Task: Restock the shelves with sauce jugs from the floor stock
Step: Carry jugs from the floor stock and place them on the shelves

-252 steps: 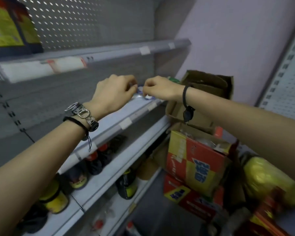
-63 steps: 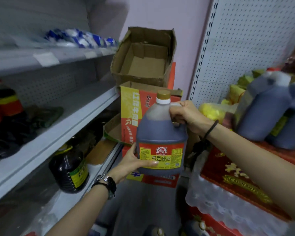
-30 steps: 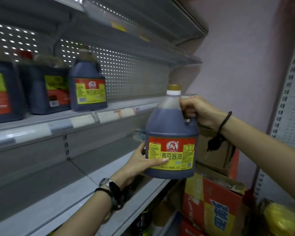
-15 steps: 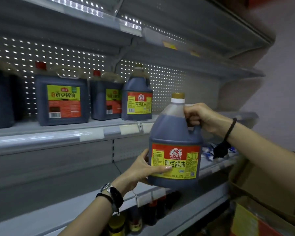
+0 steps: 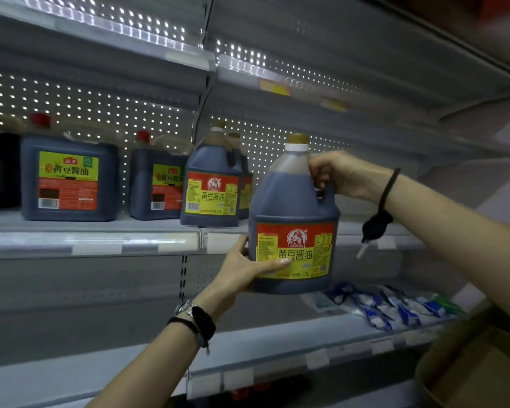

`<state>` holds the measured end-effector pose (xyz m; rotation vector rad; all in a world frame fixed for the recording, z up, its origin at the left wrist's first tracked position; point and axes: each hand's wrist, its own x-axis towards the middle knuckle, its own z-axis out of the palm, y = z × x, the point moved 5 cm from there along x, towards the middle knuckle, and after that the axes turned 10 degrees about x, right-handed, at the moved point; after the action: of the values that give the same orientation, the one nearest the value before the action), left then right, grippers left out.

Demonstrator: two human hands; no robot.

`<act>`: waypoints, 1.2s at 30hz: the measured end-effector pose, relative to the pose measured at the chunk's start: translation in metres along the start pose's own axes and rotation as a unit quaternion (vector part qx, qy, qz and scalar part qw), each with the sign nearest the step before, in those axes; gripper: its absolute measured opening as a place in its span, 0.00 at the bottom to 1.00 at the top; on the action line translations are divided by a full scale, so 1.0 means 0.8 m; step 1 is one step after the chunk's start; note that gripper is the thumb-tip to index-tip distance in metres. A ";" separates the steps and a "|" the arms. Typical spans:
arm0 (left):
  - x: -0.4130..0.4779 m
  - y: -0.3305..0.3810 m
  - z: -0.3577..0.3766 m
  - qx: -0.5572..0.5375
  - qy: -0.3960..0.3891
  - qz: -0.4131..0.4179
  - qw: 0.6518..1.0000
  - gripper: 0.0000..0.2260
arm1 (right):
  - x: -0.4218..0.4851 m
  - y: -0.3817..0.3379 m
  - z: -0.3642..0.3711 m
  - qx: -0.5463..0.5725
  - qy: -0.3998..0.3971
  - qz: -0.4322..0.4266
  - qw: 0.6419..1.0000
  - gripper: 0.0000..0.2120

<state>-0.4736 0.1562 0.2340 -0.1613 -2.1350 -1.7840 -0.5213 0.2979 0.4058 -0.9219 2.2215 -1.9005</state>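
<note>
I hold a dark sauce jug [image 5: 292, 201] with a gold cap and a red-and-yellow label upright in the air, in front of the grey shelf [image 5: 100, 242]. My right hand [image 5: 340, 175] grips its handle near the neck. My left hand [image 5: 248, 269] cups its lower left side, thumb across the label. The jug's base hangs below the level of the shelf's edge. On that shelf, to the left, stand two matching gold-capped jugs [image 5: 211, 187], one behind the other.
Two squarer red-capped jugs [image 5: 68, 178] stand further left on the same shelf. Blue-and-white packets [image 5: 395, 307] lie on the shelf below, at the right. A cardboard box [image 5: 477, 366] sits at the lower right. To the right of the gold-capped jugs the shelf is bare.
Both hands have lifted the jug from near the floor stock up toward the shelf of jugs. My view has swung left and up, bringing a second gold-capped jug into sight.
</note>
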 end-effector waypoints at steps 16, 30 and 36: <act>0.224 0.056 0.003 0.051 -0.033 0.064 0.996 0.27 | 0.155 -0.016 -0.118 0.012 0.099 -0.018 0.995 0.10; 0.374 -0.036 0.026 0.028 -0.101 -0.039 0.994 0.25 | 0.292 0.089 -0.130 0.045 0.254 -0.041 0.965 0.15; 0.386 -0.053 0.034 0.068 -0.072 -0.035 0.994 0.33 | 0.339 0.115 -0.140 0.059 0.217 0.001 0.974 0.14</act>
<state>-0.7794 0.1325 0.2949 -0.1873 -2.3832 -1.7040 -0.8265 0.2697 0.4332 -0.5236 2.2794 -2.3924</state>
